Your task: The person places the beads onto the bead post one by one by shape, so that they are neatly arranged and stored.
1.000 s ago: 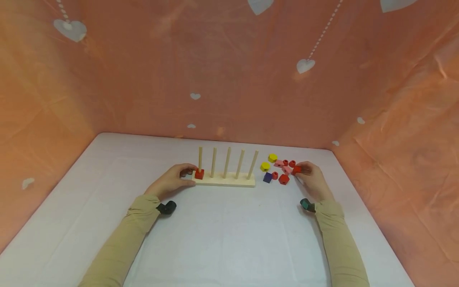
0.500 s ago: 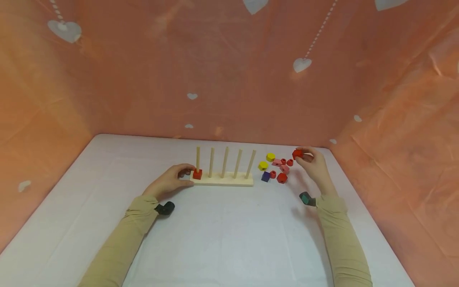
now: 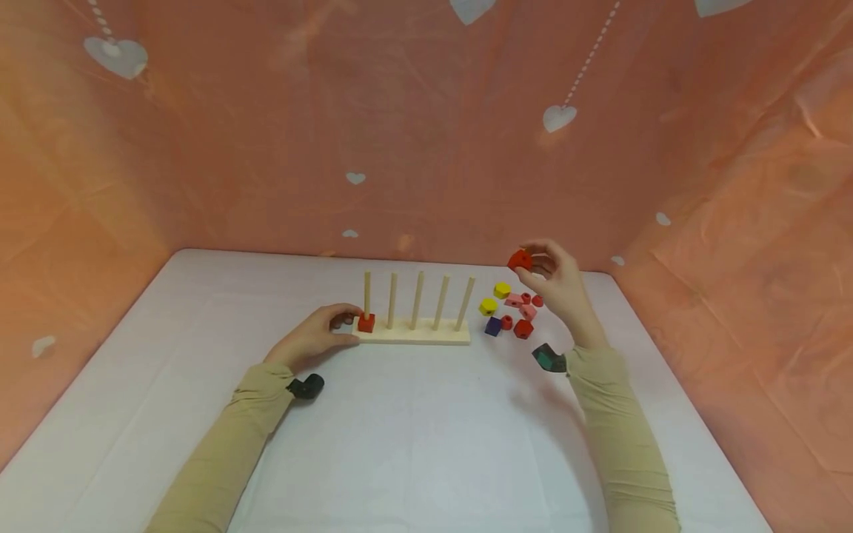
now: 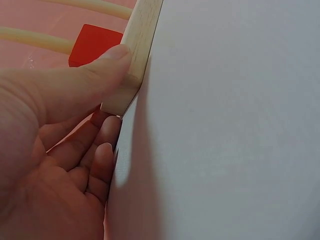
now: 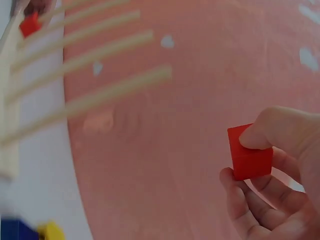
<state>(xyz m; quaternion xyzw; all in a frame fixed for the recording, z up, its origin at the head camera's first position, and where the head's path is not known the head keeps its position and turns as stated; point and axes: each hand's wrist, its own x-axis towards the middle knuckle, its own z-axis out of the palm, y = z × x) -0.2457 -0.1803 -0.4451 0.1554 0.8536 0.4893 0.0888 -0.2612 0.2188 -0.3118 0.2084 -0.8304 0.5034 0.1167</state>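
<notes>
In the head view my left hand (image 3: 316,331) grips the left end of a wooden peg stand (image 3: 413,337). The thumb (image 4: 112,62) lies along the base's front edge, with fingers behind its end. A red cube bead (image 3: 366,323) sits at the bottom of the leftmost peg; the other pegs are bare. My right hand (image 3: 556,277) is raised above the back right of the table and pinches a red block (image 5: 250,157) between thumb and fingers. Below that hand lies a loose group of beads, among them a red one (image 3: 523,329) and a purple cube (image 3: 493,326).
Yellow beads (image 3: 489,306), pink beads (image 3: 514,300) and small red beads (image 3: 507,323) lie right of the stand. The white table (image 3: 413,429) ends at an orange cloth wall (image 3: 426,148) with white hearts. Dark wrist cameras (image 3: 306,386) stick out from both sleeves.
My right hand has lifted the red block off the table at the right of the beads and carried it up and left. The left hand stays on the stand.
</notes>
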